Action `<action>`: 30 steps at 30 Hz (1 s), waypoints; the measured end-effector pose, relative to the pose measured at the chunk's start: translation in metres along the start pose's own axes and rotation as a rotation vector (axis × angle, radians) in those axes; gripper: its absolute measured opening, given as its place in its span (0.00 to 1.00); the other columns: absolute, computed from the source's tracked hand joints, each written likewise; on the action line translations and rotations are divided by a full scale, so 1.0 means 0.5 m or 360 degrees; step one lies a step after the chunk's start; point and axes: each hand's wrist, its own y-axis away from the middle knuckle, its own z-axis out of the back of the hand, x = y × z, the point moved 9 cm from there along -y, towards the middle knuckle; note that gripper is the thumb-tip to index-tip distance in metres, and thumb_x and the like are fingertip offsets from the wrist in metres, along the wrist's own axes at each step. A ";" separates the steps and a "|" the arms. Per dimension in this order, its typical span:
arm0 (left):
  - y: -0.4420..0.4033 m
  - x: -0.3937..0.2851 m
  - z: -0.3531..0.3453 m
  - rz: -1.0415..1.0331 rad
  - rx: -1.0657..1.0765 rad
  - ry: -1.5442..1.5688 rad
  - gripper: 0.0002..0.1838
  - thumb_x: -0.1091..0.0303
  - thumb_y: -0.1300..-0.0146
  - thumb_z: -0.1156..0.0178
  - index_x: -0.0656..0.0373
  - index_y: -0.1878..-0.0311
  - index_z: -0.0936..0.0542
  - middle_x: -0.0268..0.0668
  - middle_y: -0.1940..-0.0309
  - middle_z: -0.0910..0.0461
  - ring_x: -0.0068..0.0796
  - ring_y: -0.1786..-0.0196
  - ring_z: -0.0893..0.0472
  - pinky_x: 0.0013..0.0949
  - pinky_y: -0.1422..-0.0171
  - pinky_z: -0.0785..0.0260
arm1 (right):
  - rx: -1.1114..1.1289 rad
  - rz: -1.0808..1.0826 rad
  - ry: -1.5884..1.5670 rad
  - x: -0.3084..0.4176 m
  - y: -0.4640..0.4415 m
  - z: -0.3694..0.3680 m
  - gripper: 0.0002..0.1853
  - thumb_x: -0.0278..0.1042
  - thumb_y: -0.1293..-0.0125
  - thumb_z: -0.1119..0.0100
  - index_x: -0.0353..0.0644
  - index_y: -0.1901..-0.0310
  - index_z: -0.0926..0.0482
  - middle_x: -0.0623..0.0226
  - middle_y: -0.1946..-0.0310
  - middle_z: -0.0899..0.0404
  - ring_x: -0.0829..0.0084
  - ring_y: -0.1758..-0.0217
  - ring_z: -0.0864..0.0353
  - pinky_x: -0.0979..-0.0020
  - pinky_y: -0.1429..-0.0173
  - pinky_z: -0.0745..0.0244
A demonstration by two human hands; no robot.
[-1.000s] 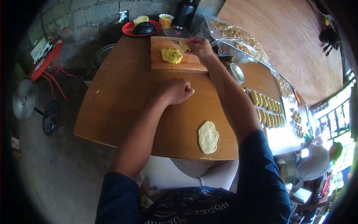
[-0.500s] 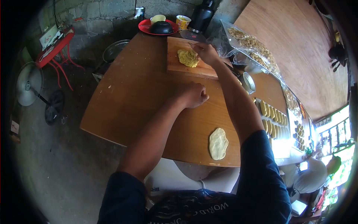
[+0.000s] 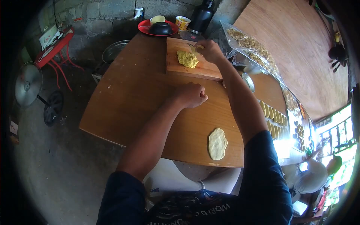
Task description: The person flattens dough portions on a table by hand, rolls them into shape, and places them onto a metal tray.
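Note:
My left hand [image 3: 192,95] is curled into a fist over the middle of the wooden table [image 3: 123,97]; anything inside the fingers is hidden. At the cutting board [image 3: 176,68], my right hand [image 3: 210,50] pinches a small thin utensil [image 3: 192,48] whose kind is too small to tell. Just left of it on the board lies a lumpy mound of yellow paste [image 3: 187,59]. A flattened oval piece of pale dough [image 3: 218,144] rests near the table's front edge, apart from both hands.
Behind the board are a red tray [image 3: 144,31] with a black bowl [image 3: 160,28], a paper cup [image 3: 182,23] and a black flask [image 3: 201,17]. To the right stand a round metal tin [image 3: 248,82], rows of shaped dough pieces [image 3: 275,115] and a plastic-covered tray [image 3: 255,47]. Another person [image 3: 313,176] is at far right.
My right hand has shifted slightly right, and the utensil in it shows more clearly beside the yellow paste. My left fist and the flat dough stay about where they were.

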 end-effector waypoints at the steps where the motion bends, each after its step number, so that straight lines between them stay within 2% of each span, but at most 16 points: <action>1: 0.001 -0.001 0.001 -0.0001 -0.0002 0.0001 0.19 0.50 0.19 0.33 0.59 0.53 0.12 0.45 0.56 0.07 0.49 0.49 0.08 0.52 0.41 0.18 | 0.0000 0.0001 0.0002 -0.004 -0.005 0.004 0.17 0.41 0.28 0.23 0.50 0.41 0.06 0.48 0.57 0.05 0.48 0.50 0.04 0.52 0.40 0.11; 4: 0.000 -0.001 0.001 -0.0005 -0.0012 -0.0012 0.19 0.50 0.19 0.33 0.58 0.53 0.12 0.45 0.56 0.07 0.50 0.48 0.08 0.52 0.41 0.18 | 0.0098 -0.0111 -0.0162 -0.017 -0.006 0.001 0.16 0.41 0.28 0.24 0.49 0.42 0.06 0.51 0.61 0.05 0.50 0.54 0.03 0.54 0.43 0.10; 7: 0.001 -0.002 0.002 0.0000 -0.0010 -0.0004 0.18 0.50 0.19 0.33 0.58 0.53 0.12 0.45 0.56 0.07 0.50 0.49 0.08 0.52 0.41 0.18 | 0.0071 -0.0117 -0.0142 -0.005 0.000 0.015 0.16 0.42 0.27 0.24 0.49 0.42 0.06 0.51 0.58 0.04 0.51 0.52 0.03 0.55 0.42 0.11; 9: 0.003 -0.002 0.003 0.0016 -0.0002 -0.0006 0.18 0.49 0.19 0.33 0.57 0.53 0.12 0.45 0.56 0.07 0.50 0.48 0.08 0.53 0.41 0.18 | -0.0089 0.0028 -0.0015 0.013 0.005 0.039 0.17 0.42 0.28 0.23 0.49 0.41 0.06 0.51 0.54 0.04 0.51 0.49 0.03 0.56 0.42 0.11; 13: 0.005 -0.003 0.006 0.0034 -0.0017 -0.0015 0.18 0.50 0.19 0.33 0.57 0.52 0.11 0.46 0.55 0.06 0.50 0.47 0.08 0.52 0.40 0.18 | -0.0078 -0.0063 -0.0012 0.013 0.017 0.052 0.18 0.42 0.29 0.22 0.49 0.41 0.07 0.51 0.50 0.04 0.49 0.46 0.04 0.56 0.40 0.11; 15: 0.010 -0.009 0.014 0.0047 0.0035 0.0026 0.19 0.49 0.19 0.32 0.57 0.50 0.11 0.46 0.54 0.06 0.49 0.46 0.08 0.51 0.40 0.17 | -0.0097 0.0040 -0.0098 0.021 0.035 0.064 0.20 0.40 0.26 0.21 0.42 0.38 0.10 0.65 0.65 0.09 0.75 0.65 0.11 0.66 0.56 0.15; 16: 0.008 -0.008 0.013 0.0044 0.0041 0.0024 0.19 0.49 0.19 0.32 0.57 0.50 0.11 0.46 0.54 0.06 0.49 0.46 0.08 0.51 0.40 0.17 | -0.0100 0.0033 -0.0099 0.016 0.050 0.071 0.20 0.40 0.26 0.21 0.42 0.38 0.10 0.65 0.65 0.09 0.75 0.65 0.11 0.66 0.56 0.15; 18: 0.002 -0.005 0.011 0.0040 0.0014 -0.0049 0.19 0.49 0.20 0.32 0.58 0.50 0.10 0.47 0.53 0.06 0.50 0.46 0.08 0.51 0.39 0.17 | 0.0023 -0.0042 -0.0558 0.011 0.106 0.074 0.22 0.38 0.25 0.20 0.35 0.37 0.12 0.66 0.60 0.09 0.75 0.62 0.10 0.68 0.55 0.13; 19: -0.002 -0.001 0.011 0.0026 0.0002 -0.0029 0.20 0.49 0.20 0.32 0.59 0.50 0.10 0.48 0.54 0.06 0.50 0.47 0.07 0.50 0.40 0.17 | 0.0016 -0.0088 -0.0568 0.004 0.143 0.079 0.22 0.38 0.25 0.20 0.35 0.37 0.12 0.66 0.60 0.09 0.75 0.62 0.10 0.68 0.55 0.13; 21: -0.019 0.013 -0.007 0.0010 0.0021 0.0084 0.21 0.49 0.20 0.32 0.62 0.53 0.10 0.51 0.57 0.07 0.48 0.51 0.06 0.48 0.43 0.16 | 0.0090 -0.0129 -0.0828 0.001 0.256 0.085 0.22 0.31 0.25 0.20 0.32 0.36 0.15 0.66 0.55 0.10 0.76 0.58 0.09 0.70 0.54 0.12; 22: -0.027 0.024 -0.017 0.0004 0.0015 0.0158 0.21 0.50 0.20 0.31 0.63 0.54 0.10 0.51 0.59 0.07 0.46 0.53 0.06 0.47 0.45 0.16 | 0.0084 -0.0223 -0.0836 -0.013 0.322 0.093 0.22 0.31 0.25 0.20 0.32 0.36 0.15 0.66 0.55 0.10 0.76 0.58 0.09 0.70 0.54 0.12; 24: -0.024 0.017 -0.016 -0.0039 -0.0002 0.0068 0.21 0.50 0.20 0.30 0.64 0.53 0.10 0.50 0.58 0.06 0.47 0.54 0.06 0.47 0.47 0.16 | 0.0320 -0.0206 -0.0796 0.002 0.435 0.095 0.22 0.28 0.27 0.19 0.32 0.37 0.16 0.65 0.53 0.12 0.77 0.55 0.09 0.70 0.52 0.11; 26: -0.014 -0.004 -0.007 -0.0108 -0.0013 0.0052 0.21 0.51 0.18 0.31 0.64 0.53 0.11 0.48 0.59 0.07 0.46 0.54 0.07 0.46 0.46 0.17 | 0.0331 -0.0391 -0.0807 0.010 0.557 0.090 0.20 0.29 0.27 0.17 0.36 0.40 0.16 0.68 0.53 0.11 0.77 0.55 0.09 0.70 0.52 0.12; 28: -0.011 -0.002 -0.011 -0.0044 -0.0010 0.0035 0.21 0.51 0.18 0.31 0.65 0.54 0.12 0.46 0.61 0.08 0.43 0.56 0.09 0.46 0.46 0.19 | 0.0072 -0.0022 -0.0542 0.075 0.651 0.115 0.19 0.33 0.28 0.17 0.39 0.43 0.16 0.63 0.60 0.08 0.71 0.63 0.09 0.65 0.55 0.13; 30: -0.006 -0.010 -0.009 -0.0040 0.0009 0.0040 0.21 0.52 0.18 0.31 0.65 0.54 0.13 0.45 0.62 0.09 0.42 0.57 0.11 0.46 0.47 0.19 | 0.0103 -0.0151 -0.0442 0.093 0.710 0.097 0.18 0.33 0.29 0.17 0.41 0.44 0.16 0.60 0.57 0.08 0.65 0.57 0.06 0.62 0.50 0.11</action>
